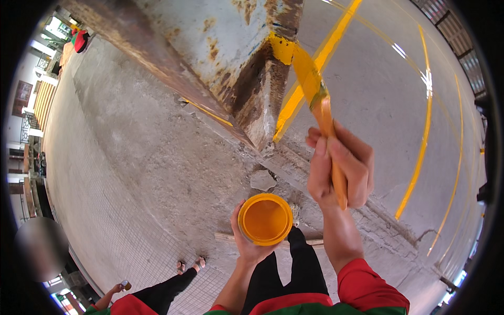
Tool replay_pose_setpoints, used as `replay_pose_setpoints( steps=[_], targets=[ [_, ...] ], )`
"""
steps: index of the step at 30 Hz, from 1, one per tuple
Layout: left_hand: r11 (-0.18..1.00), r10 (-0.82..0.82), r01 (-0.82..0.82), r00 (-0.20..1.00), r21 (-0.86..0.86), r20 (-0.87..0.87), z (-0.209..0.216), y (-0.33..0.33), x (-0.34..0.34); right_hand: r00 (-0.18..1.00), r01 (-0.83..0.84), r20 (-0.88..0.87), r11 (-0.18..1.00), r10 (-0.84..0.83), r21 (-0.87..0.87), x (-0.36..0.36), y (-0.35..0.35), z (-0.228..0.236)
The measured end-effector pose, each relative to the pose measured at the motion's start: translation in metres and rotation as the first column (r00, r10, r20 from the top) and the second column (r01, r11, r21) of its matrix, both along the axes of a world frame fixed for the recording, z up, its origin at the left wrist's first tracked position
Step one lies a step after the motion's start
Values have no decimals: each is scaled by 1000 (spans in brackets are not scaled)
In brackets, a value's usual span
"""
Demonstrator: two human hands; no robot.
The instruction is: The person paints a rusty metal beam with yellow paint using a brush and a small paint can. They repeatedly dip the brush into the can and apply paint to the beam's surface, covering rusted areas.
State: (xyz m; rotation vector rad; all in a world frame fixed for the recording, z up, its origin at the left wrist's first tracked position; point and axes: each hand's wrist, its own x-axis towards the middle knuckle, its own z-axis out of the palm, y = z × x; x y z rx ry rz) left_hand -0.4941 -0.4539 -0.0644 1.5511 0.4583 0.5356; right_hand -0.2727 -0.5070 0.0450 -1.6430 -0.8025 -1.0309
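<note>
My right hand grips the wooden handle of a paintbrush, fingers wrapped round it. Yellow paint coats the bristles, whose tip touches a fresh yellow patch on the edge of a rusty, pale grey steel beam. Lower down, my left hand is closed round the side of a round paint can. Its rim is smeared yellow, and orange-yellow paint shows inside. The can is held below the beam's lower corner, in front of my legs.
Yellow lines run across the smooth grey floor at right. Rough broken concrete and a loose stone piece lie beneath the beam. A wooden strip lies by my feet. At lower left another person holds a small cup-like container.
</note>
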Motion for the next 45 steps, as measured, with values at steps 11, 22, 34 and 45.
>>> replay_pose_setpoints(
  steps=[11, 22, 34, 45],
  targets=[
    [999, -31, 31, 999, 22, 13, 8, -2, 6, 1000, -30, -7, 1000, 30, 7, 17, -4, -6],
    [984, -13, 28, 996, 175, -88, 2, -6, -2, 997, -62, -47, 998, 63, 27, 6, -3, -10],
    [843, 104, 8, 978, 537, -178, -17, 10, -33, 912, -303, -227, 935, 340, 184, 0, -14, -16],
    [744, 178, 95, 926, 661, -333, -28, 21, -80, 990, -132, -33, 981, 138, 142, 19, -13, -17]
  ],
)
